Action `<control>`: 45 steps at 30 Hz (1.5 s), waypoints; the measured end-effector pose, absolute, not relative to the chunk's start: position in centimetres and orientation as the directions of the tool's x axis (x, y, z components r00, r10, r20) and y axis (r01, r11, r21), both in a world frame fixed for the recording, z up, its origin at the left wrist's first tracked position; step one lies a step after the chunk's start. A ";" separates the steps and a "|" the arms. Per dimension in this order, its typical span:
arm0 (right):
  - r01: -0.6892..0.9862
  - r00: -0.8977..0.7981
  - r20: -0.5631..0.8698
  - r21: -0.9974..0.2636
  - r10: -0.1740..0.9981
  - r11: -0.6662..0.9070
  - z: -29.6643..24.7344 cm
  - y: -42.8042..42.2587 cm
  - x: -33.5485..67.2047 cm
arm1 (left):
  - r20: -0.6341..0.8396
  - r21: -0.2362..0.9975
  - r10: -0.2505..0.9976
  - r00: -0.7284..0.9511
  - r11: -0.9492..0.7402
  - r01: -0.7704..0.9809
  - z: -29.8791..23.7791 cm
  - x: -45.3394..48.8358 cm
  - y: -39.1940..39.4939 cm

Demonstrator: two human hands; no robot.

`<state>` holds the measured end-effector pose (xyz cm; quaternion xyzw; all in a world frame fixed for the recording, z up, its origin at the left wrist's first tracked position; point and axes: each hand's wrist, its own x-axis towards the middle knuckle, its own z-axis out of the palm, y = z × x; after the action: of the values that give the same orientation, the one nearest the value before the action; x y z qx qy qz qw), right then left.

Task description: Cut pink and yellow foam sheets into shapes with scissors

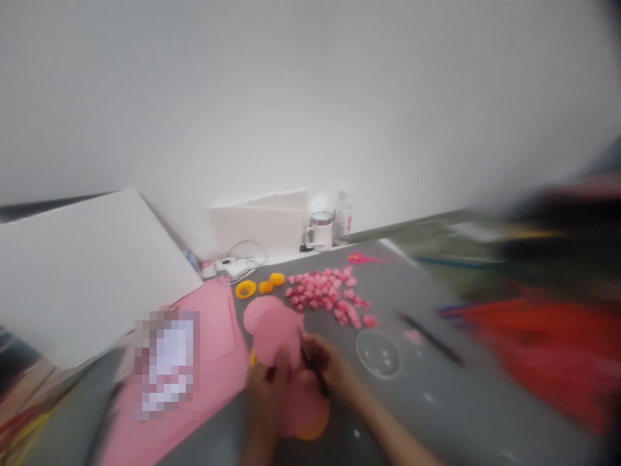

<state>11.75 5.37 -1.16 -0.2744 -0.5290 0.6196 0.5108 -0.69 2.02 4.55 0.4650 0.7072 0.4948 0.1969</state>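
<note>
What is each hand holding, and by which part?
Left hand: a pink disc, by its near edge. Right hand: a dark tool; blur hides which part.

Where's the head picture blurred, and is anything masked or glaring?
Head view: heavy smearing at right, over the red item; pink pieces and white mug near the centre are clearer; left hand and right hand look soft; a pixelated patch overlaps the pink sheets; bright spots dot the clear disc.

Grey table (pixel 466 414) | pink clumps (pixel 317 283) | orange pieces (pixel 277 279) | pink sheets (pixel 213 323)
</note>
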 end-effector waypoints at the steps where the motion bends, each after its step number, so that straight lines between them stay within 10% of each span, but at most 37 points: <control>1: -0.338 -0.325 0.199 -0.937 0.925 0.083 -1.0 5.3 11.8 | 0.175 0.882 0.867 -0.468 0.073 0.465 4.5 -0.7 2.0; 45: -0.347 -0.212 0.175 -0.933 0.961 0.094 0.5 5.0 11.0 | 0.108 0.920 0.908 -0.405 0.063 0.386 2.4 -1.2 2.4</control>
<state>11.01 5.00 0.50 -0.3085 -0.4981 0.5984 0.5465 -1.18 2.35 2.41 0.4765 0.6790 0.4914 0.2656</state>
